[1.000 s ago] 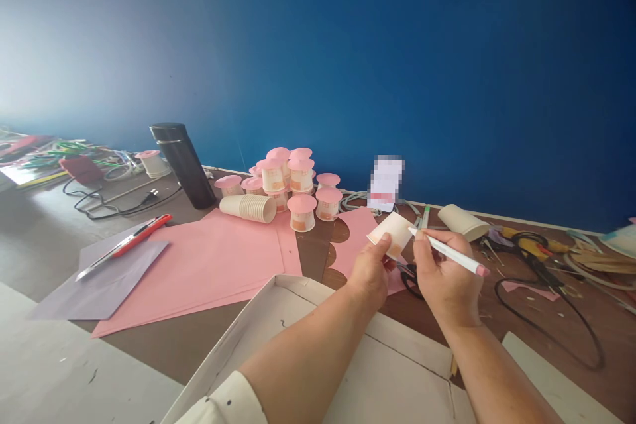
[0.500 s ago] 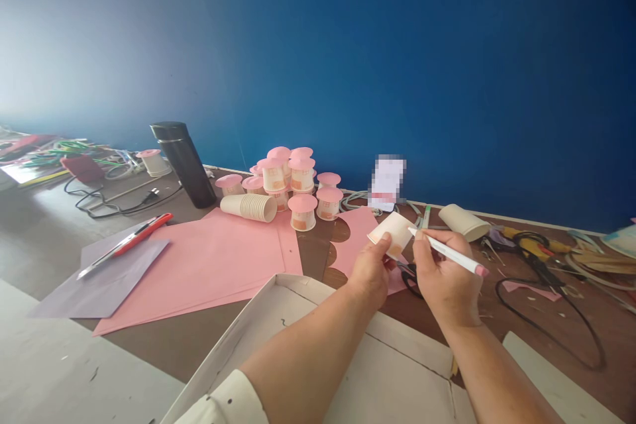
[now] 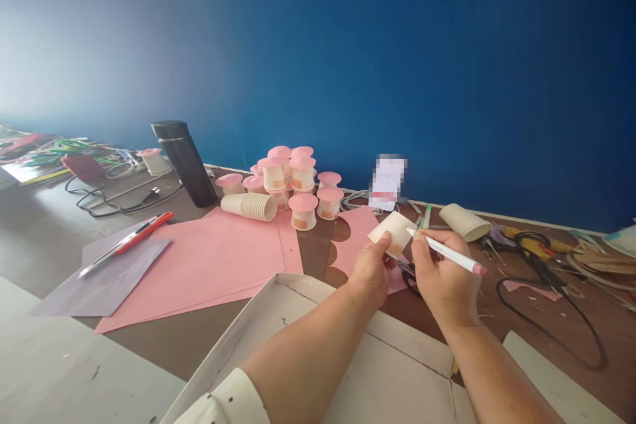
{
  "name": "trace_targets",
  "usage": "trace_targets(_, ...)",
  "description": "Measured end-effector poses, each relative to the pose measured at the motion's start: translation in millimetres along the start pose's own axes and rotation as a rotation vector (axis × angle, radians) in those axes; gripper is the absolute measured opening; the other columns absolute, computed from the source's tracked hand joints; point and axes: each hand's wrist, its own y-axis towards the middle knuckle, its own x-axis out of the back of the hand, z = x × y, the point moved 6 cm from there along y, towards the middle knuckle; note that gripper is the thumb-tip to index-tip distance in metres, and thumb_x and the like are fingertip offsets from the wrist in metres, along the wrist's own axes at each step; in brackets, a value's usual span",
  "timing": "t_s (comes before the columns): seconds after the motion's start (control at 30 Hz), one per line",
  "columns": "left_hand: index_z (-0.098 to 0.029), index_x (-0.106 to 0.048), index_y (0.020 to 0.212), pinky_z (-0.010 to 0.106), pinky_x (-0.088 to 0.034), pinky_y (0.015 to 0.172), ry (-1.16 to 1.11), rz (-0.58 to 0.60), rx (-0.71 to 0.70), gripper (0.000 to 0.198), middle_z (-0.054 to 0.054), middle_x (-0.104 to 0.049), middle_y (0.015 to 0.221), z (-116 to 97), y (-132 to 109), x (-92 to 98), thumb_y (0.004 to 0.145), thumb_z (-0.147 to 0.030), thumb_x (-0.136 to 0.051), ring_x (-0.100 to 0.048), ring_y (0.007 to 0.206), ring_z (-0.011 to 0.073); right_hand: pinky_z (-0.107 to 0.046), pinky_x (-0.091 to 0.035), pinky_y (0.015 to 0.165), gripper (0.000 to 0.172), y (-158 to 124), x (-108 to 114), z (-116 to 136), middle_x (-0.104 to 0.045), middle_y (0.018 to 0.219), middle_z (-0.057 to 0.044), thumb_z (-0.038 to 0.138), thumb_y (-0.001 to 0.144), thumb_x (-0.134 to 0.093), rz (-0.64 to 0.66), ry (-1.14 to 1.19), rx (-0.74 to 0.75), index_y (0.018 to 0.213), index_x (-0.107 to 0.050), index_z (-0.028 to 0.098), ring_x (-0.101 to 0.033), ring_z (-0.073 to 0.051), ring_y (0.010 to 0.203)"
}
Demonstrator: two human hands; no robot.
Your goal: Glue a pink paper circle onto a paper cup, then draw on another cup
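My left hand [image 3: 371,268] is closed around a white paper cup [image 3: 396,228], which is tilted and has an orange patch near its lower part. In my right hand [image 3: 444,271] is a white marker [image 3: 454,256] with a pink end, its tip at the cup's right side. Whether the tip touches the cup is hard to tell. Beneath the hands lies a pink sheet with round cut-outs [image 3: 355,228]. Dark scissors handles [image 3: 409,275] show partly behind my right hand.
Cups with pink paper roofs [image 3: 303,211] are piled near the blue wall, beside a lying stack of cups [image 3: 248,207]. Pink sheets [image 3: 213,265], a red utility knife [image 3: 142,232] and a black flask [image 3: 183,162] are to the left. A loose cup [image 3: 464,222] and cables [image 3: 546,275] lie right.
Almost nothing differs. My right hand and the marker have shifted very slightly at the cup; the left hand keeps the cup in the same place.
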Motion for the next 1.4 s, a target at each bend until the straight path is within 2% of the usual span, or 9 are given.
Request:
trace_targets(0.3,-0.014,-0.067,0.089,0.024,-0.042,0.068,-0.01,-0.004,0.008,0.024,0.007,-0.065,0.086,-1.7,-1.7,-1.9,0.071,-0.03,-0.071,-0.057,0.072,0.0127,-0.028,-0.049,0.062,0.021,-1.3,-0.4,0.9,-0.066,0.074,-0.005,0.038,0.081,-0.058,0.003,-0.012,0.01,0.084,-0.06,0.018,-0.062,-0.016,0.066)
trace_targets(0.97,-0.013,-0.065,0.091,0.025,-0.04,0.066,-0.008,-0.037,0.044,0.03,0.006,-0.063,0.082,2.3,0.1,1.2,0.07,-0.033,-0.072,-0.053,0.066,0.0113,-0.028,-0.049,0.061,0.021,-1.2,-0.2,4.0,-0.067,0.072,-0.006,0.039,0.081,-0.058,0.007,-0.021,0.005,0.083,-0.06,0.018,-0.063,-0.017,0.065)
trace_targets(1.4,-0.014,-0.066,0.089,0.025,-0.039,0.065,-0.007,-0.02,0.018,0.029,0.006,-0.064,0.083,1.7,1.8,1.6,0.068,-0.032,-0.073,-0.054,0.068,0.0119,-0.029,-0.049,0.06,0.021,-0.8,0.3,6.1,-0.066,0.07,-0.005,0.039,0.082,-0.057,-0.004,-0.044,0.033,0.082,-0.06,0.018,-0.062,-0.017,0.064)
